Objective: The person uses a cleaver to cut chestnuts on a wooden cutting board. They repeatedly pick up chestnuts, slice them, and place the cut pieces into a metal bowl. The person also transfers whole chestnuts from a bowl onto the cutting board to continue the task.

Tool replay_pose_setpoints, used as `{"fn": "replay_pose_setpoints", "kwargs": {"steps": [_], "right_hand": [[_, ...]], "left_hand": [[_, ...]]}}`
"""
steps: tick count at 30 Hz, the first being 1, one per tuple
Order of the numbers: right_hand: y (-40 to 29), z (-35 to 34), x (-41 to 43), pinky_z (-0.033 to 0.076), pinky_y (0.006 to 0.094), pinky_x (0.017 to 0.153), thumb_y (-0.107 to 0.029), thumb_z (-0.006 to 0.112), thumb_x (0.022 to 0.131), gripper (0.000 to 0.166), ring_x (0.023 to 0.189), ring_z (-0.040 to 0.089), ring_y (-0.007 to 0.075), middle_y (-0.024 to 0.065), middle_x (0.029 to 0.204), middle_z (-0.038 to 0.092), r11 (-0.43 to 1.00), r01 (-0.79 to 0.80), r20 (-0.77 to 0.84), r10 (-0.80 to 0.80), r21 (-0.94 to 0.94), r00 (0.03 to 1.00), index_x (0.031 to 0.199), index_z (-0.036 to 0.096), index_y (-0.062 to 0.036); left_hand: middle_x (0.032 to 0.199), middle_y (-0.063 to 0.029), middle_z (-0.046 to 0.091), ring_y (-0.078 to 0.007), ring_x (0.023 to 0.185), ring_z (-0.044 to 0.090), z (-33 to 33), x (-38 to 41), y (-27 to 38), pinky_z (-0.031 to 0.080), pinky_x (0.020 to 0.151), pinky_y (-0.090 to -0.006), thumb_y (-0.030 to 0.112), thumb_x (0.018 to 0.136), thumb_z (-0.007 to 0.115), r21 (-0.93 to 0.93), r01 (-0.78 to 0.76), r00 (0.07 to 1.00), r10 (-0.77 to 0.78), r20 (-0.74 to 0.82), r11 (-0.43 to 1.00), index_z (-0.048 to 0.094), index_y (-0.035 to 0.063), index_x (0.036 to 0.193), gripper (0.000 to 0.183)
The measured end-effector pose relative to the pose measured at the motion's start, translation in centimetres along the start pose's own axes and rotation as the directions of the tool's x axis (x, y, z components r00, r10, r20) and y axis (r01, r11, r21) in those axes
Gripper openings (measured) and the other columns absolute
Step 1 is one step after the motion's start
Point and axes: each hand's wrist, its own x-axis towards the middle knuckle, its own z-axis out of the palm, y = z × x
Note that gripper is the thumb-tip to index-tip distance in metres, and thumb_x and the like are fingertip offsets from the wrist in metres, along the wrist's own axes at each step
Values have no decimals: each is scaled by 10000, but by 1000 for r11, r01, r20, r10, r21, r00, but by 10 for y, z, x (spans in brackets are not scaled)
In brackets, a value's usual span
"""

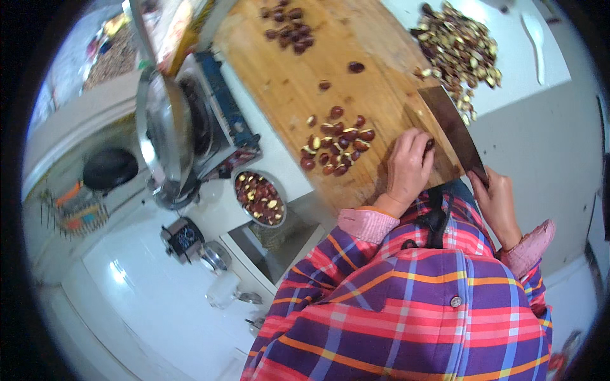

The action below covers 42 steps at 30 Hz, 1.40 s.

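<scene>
My left hand [411, 165] rests on the wooden cutting board [281, 95], its fingers closed on a dark brown chestnut [430, 144]. The handle of a broad cleaver [455, 126] is in my right hand [495, 202]. The blade lies along the right side of the board, apart from the held chestnut. To the left of my left hand sits a loose group of chestnuts [349, 135], many split with pale flesh showing. Farther up, a cluster of whole-looking chestnuts [288, 31] lies on the board, with single ones [356, 67] between the groups.
Chestnut pieces [460, 45] are heaped on the white surface beyond the board, beside a white plastic spoon [537, 43]. A bowl of cut chestnuts [259, 197] stands left of the board. Near it are a portable stove [224, 109] and a large metal lid or pan [162, 128].
</scene>
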Motion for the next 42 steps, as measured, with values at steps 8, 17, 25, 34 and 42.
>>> {"fn": "replay_pose_setpoints", "kwargs": {"steps": [8,17,25,34,42], "right_hand": [[-31,23,16,506,441,627,-123,695,884,420,664,636,401,232,832,672,984,119,36,-115,-132,993,1278,592,-21],[2,36,46,509,417,833,-58,737,830,662,919,638,358,207,1131,642,930,238,-125,-281,-279,951,1436,472,-71],[-7,20,22,466,283,616,-221,643,968,287,673,585,154,73,824,630,962,63,-88,-41,265,995,1185,605,-38],[13,31,20,389,228,471,-394,570,1013,312,512,511,95,22,663,576,844,-137,-92,214,518,973,950,581,-88],[-3,34,55,492,484,740,-494,663,909,534,806,626,421,211,845,656,825,-159,-393,-82,-542,916,992,621,32]], "left_hand": [[1086,-141,650,-348,981,597,-79,-55,-17,478,884,-427,72,864,695,118,226,885,-154,-440,967,633,25,1138,285],[1133,-161,637,-347,1061,557,-101,-61,-84,430,959,-433,135,965,614,-58,394,635,-317,-704,917,606,12,1198,263],[1101,-176,624,-339,1052,584,-99,-32,-113,462,928,-419,132,973,577,-291,275,693,-399,-600,916,624,18,1144,211],[1305,-152,533,-360,1218,485,-96,-14,-91,355,1058,-480,298,813,771,-65,-45,875,7,-484,997,500,58,1336,637],[1441,-164,392,-394,1357,347,-111,-22,-95,275,1141,-533,412,568,908,-18,-120,963,111,-246,993,359,135,1503,1120]]}}
